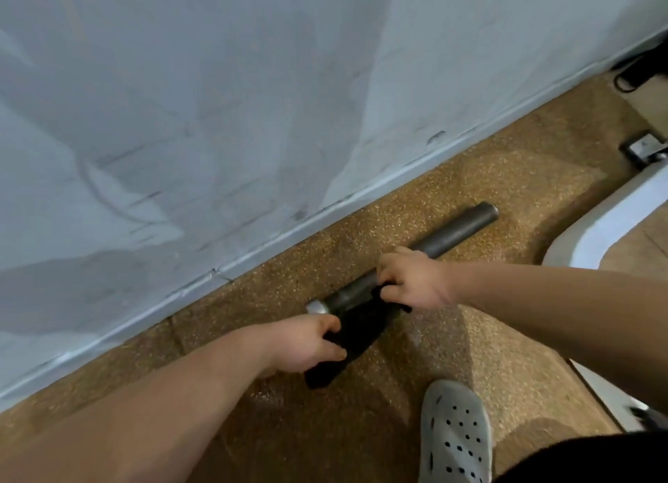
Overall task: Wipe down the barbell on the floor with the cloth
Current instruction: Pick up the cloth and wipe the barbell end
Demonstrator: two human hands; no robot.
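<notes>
A dark grey barbell sleeve (456, 231) lies on the speckled brown floor, running parallel to the wall, with a shiny collar (317, 307) at its near-left end. A black cloth (356, 331) is draped over the bar near that collar and trails onto the floor. My left hand (307, 343) grips the cloth's lower end. My right hand (415, 284) curls over the bar and pinches the cloth's upper end against it. The rest of the bar past the collar is hidden under my left hand and the cloth.
A pale blue-grey wall with a skirting edge (274, 237) runs just behind the bar. White equipment frame parts (592, 240) sit at right, with a black cable (632, 74) in the far corner. My foot in a grey perforated clog (455, 435) stands near the bar.
</notes>
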